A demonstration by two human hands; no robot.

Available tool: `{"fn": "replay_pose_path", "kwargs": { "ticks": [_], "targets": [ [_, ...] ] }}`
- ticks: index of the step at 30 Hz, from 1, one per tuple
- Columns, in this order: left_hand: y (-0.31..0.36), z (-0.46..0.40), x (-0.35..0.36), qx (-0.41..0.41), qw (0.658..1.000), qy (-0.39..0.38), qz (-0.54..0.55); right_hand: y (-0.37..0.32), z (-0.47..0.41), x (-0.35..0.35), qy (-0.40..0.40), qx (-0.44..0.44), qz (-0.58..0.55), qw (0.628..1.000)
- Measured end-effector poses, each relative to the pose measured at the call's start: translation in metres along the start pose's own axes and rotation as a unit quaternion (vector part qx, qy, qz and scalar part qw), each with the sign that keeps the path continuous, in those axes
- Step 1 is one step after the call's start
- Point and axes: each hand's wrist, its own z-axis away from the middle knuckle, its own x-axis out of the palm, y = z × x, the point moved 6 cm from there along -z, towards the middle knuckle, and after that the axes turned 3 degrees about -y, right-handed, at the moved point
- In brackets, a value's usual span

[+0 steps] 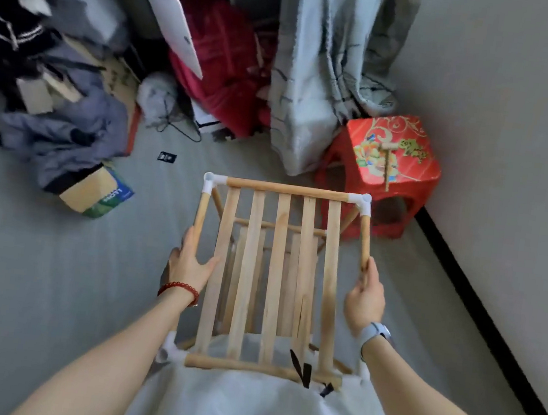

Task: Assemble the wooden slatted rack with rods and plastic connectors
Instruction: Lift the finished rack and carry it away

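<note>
The wooden slatted rack (276, 259) stands in front of me, seen from above. Its top shelf has several long slats framed by round rods, and a lower slatted shelf shows through the gaps. White plastic connectors (211, 182) join the rods at the corners, another connector (364, 203) at the far right. My left hand (190, 262) grips the left side rod, thumb inside the frame. My right hand (365, 298) grips the right side rod (364, 239). The near edge of the rack is close against my white clothing.
A red plastic stool (388, 162) with a small wooden mallet (388, 162) on top stands at the right by the wall. A curtain (323, 75) hangs behind it. Clothes (61, 133), a cardboard box (94, 195) and a red bag (223, 73) clutter the floor at left and back.
</note>
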Motion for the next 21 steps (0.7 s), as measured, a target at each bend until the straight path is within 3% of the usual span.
{"fn": "replay_pose_path", "kwargs": {
  "ticks": [11,17,21],
  "targets": [
    [-0.28,0.059,-0.175,-0.2,0.964,0.149,0.089,-0.161,0.13,0.243,-0.163,-0.216,0.108,0.957],
    [-0.425,0.119,-0.253,-0.3,0.911,0.238,0.153,-0.239,0.247,0.381,-0.269,-0.302,0.163,0.9],
    [-0.502,0.175,-0.291,-0.33,0.87,0.316,0.187,-0.278,0.33,0.464,-0.338,-0.371,0.214,0.838]
  ]
}}
